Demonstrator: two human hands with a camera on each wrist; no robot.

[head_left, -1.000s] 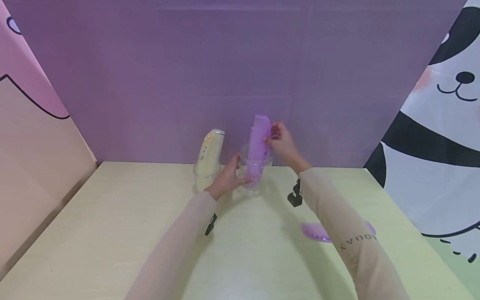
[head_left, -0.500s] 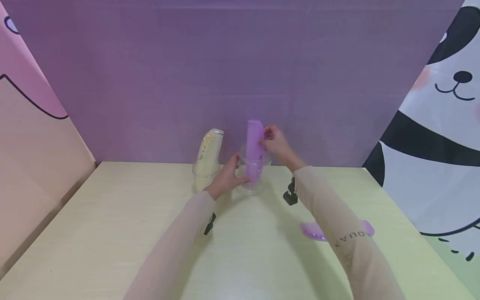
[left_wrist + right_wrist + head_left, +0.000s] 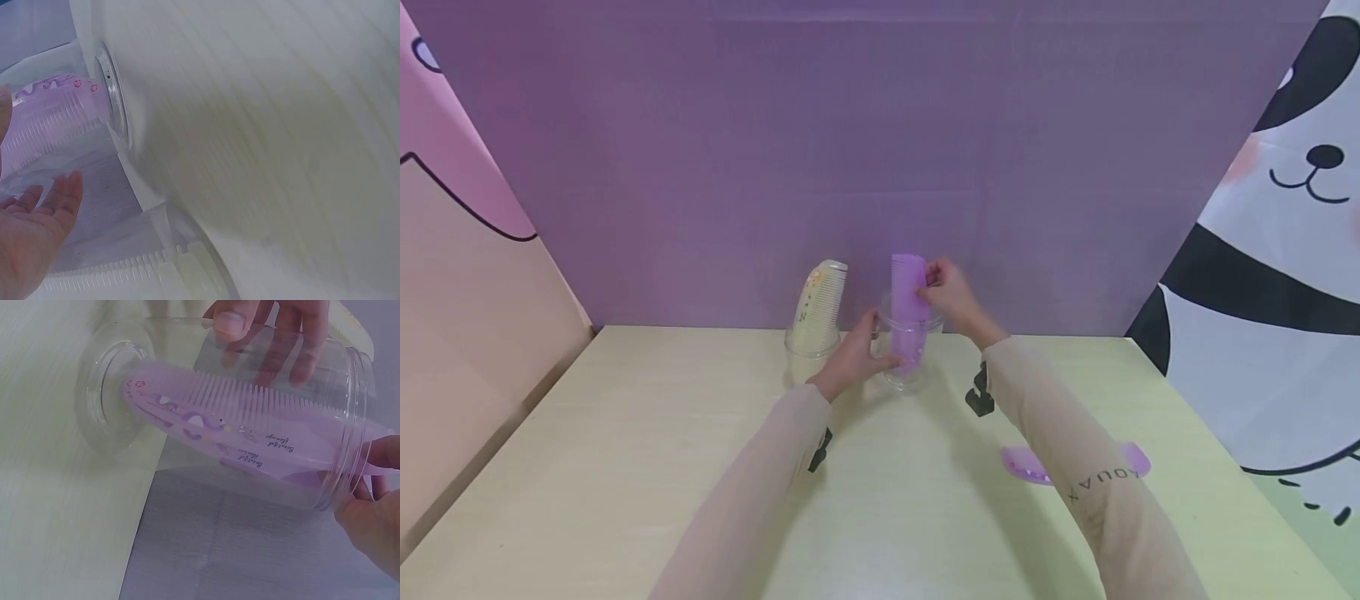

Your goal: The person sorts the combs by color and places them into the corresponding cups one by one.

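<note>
A purple comb (image 3: 908,292) stands upright in a clear plastic cup (image 3: 907,367) near the back of the pale table (image 3: 625,467). My left hand (image 3: 880,342) grips the cup from the left, thumb on one side and fingers (image 3: 294,344) on the other. My right hand (image 3: 929,288) pinches the comb's upper end above the rim. In the right wrist view the comb (image 3: 250,434) reaches down to the bottom of the cup (image 3: 106,394). The left wrist view shows my left hand (image 3: 31,237) beside the cup (image 3: 112,106) and comb (image 3: 50,119).
A cream comb (image 3: 820,300) stands in a second clear cup (image 3: 808,350) just left of my left hand. Another purple comb (image 3: 1026,462) lies flat on the table, partly hidden under my right forearm. A purple wall closes the back; printed panels stand at both sides.
The purple comb has sunk lower into the cup and turned edge-on, with my right hand following it down. My left hand has stayed on the cup.
</note>
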